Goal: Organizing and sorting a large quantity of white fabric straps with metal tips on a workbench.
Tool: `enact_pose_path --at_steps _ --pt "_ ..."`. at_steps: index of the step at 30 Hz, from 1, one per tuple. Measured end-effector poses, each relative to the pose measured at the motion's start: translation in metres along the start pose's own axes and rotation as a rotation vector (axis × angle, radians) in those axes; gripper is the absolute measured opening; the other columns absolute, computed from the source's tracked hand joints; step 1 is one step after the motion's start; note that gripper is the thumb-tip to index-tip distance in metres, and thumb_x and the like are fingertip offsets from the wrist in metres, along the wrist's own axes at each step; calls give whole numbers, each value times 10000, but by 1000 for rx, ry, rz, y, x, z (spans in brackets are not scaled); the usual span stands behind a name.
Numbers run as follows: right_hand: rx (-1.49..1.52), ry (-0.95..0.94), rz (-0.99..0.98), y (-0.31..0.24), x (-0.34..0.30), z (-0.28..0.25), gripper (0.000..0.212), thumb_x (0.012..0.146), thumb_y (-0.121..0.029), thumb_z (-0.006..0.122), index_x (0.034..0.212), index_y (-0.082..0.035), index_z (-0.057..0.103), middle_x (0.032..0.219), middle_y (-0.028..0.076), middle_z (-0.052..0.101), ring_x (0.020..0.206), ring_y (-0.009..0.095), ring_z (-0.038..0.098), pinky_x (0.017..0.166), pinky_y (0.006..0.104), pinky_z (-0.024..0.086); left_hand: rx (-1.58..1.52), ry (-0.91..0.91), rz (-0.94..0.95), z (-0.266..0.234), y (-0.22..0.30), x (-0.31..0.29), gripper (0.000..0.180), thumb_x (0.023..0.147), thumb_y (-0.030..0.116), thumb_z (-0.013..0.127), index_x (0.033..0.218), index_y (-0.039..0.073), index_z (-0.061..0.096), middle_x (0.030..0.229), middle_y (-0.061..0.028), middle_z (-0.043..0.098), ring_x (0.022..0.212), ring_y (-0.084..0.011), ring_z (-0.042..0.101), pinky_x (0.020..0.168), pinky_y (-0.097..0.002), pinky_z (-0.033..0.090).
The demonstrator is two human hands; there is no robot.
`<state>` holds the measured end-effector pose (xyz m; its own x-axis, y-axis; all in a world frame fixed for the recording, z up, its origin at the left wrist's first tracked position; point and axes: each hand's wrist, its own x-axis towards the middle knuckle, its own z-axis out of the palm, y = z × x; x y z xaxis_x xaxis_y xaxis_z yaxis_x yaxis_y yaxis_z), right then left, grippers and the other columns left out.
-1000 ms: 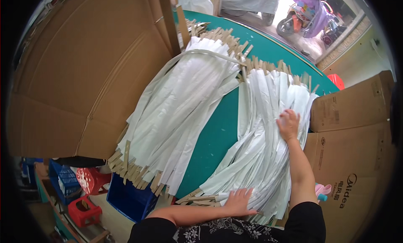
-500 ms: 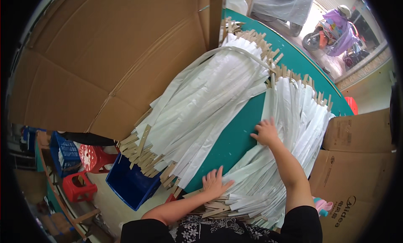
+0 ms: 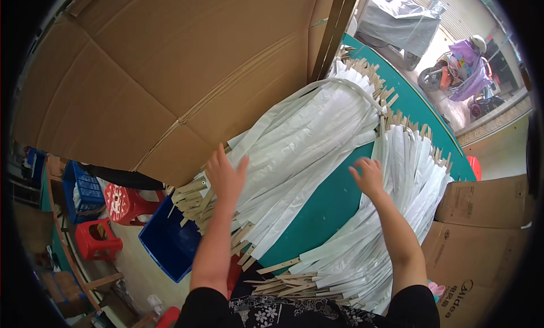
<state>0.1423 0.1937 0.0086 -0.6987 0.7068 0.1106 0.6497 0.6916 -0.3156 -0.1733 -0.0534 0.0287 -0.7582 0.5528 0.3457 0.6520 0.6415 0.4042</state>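
Observation:
Two heaps of long white strips with brown, stiff ends lie on a green tabletop [image 3: 309, 214]. Above the near left part of the left heap [image 3: 317, 121] is my left hand [image 3: 225, 175], its fingers spread and nothing in it. My right hand [image 3: 369, 178] hovers at the inner edge of the right heap [image 3: 408, 175], fingers apart and slightly bent, holding nothing. Whether either hand touches the strips I cannot tell. A loose white strip [image 3: 351, 85] lies across the far end of the left heap.
A tall cardboard sheet [image 3: 170, 73] stands along the left. Cardboard boxes [image 3: 481, 237] sit at the right. Below the table's left side are a blue bin [image 3: 170, 243], a red stool [image 3: 99, 240] and a blue crate [image 3: 85, 195]. Parked scooters [image 3: 462, 70] show outside.
My left hand has left the near end of the right heap and gone up and left over the left heap. My right hand has shifted slightly right, and the view has turned left.

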Motion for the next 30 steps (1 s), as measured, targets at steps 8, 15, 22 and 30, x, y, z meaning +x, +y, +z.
enact_pose_path --at_steps 8,15,22,30 --pt "-178 98 -751 -148 66 -16 544 809 -260 673 1329 -222 516 1373 32 520 1398 209 317 1165 525 135 22 -517 558 -25 36 -40 281 760 286 751 929 79 665 913 -84 660 888 -301 601 852 -448 402" --pt "-323 -283 -993 -99 18 -3 89 815 -142 521 903 -138 506 847 0 527 754 181 565 809 330 437 -64 -130 264 1 6 -56 384 681 253 800 969 59 635 912 -92 621 907 -302 585 855 -416 431" --pt "-63 38 -831 -112 -17 14 219 783 -131 548 999 -162 564 798 6 476 744 166 532 768 304 433 -82 -284 401 0 23 -86 239 758 149 723 953 60 618 935 -90 621 936 -303 580 856 -421 430" --pt "11 -42 -875 -106 -35 28 288 762 -149 580 1050 -138 587 896 24 535 907 203 573 883 320 411 -143 -272 366 12 25 -88 278 750 205 733 976 69 647 972 -50 620 992 -271 560 877 -416 425"
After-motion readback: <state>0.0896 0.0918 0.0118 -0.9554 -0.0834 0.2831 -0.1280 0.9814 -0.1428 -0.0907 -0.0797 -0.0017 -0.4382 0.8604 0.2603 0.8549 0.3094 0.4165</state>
